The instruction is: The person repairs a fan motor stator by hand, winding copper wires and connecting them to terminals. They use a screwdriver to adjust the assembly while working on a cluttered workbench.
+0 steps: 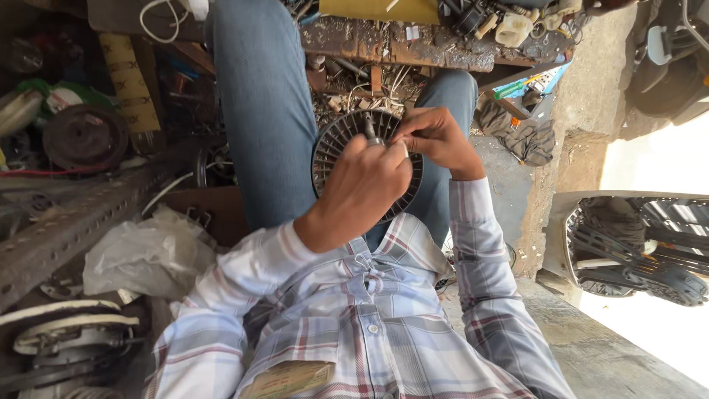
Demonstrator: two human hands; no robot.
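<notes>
A round, dark, finned motor housing (332, 144), with slats radiating about its rim, is held at the centre of the view, resting over the lap between two legs in blue jeans (266, 103). A short metal shaft (369, 127) is seen standing out of its middle.

The left hand (365, 188) is laid across the face of the housing from 7 o'clock, its fingers curled shut near the shaft; what is pinched between them is hidden by the back of the hand and cannot be told. The right hand (436, 137) is brought in from 4 o'clock, its fingers bent and closed at the rim and centre of the housing at about 2 o'clock, touching the fingertips of the left hand. Whether a small part is gripped there cannot be told.

Both forearms are covered by the sleeves of a pale checked shirt (369, 325), which fills the view at 6 o'clock.

At 12 o'clock a rusted, cluttered bench edge (399, 44) is seen, with loose wires beneath it. At 9 o'clock a perforated steel angle bar (66, 229) is laid across, with a dark round disc (85, 137) above it and a crumpled clear plastic bag (148, 255) below it. At 3 o'clock a grey cloth (524, 137) is lying on the concrete floor, and farther out a white fan casing (628, 244) is seen.
</notes>
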